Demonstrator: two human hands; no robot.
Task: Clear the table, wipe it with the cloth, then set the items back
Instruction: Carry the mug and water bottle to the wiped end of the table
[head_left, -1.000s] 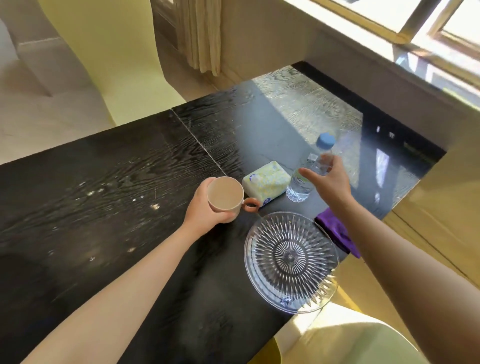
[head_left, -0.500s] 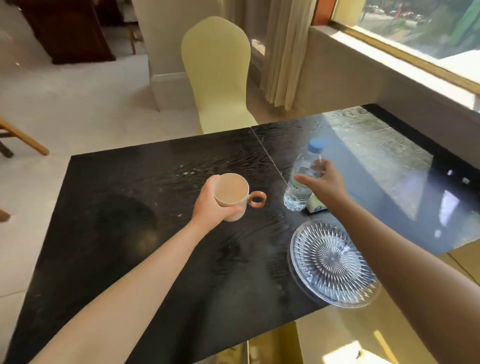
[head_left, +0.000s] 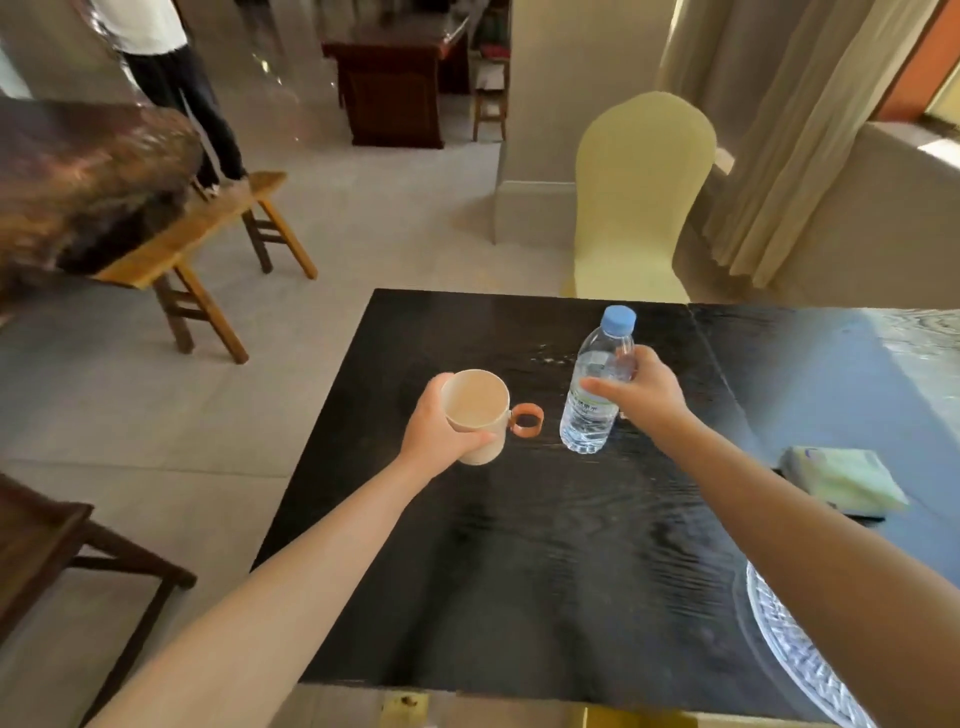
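My left hand (head_left: 435, 426) grips a cream mug (head_left: 477, 413) with an orange handle, held upright over the black table (head_left: 519, 571). My right hand (head_left: 641, 392) is closed around a clear water bottle (head_left: 595, 384) with a blue cap, tilted slightly and lifted just above the table. A pale yellow-green tissue pack (head_left: 841, 480) lies at the right. A clear cut-glass plate (head_left: 779, 634) shows at the lower right, partly hidden by my right forearm. The cloth is out of sight.
A pale yellow covered chair (head_left: 636, 197) stands at the table's far side. Wooden stools (head_left: 208, 244) and a dark chair (head_left: 47, 551) stand on the tiled floor to the left. A person's legs (head_left: 197, 104) are at the far left. Curtains (head_left: 800, 130) hang at the right.
The view has swung left and up, bringing in the room. Both hands have carried the mug and bottle toward the table's left end; the plate and tissue pack now sit at the right.
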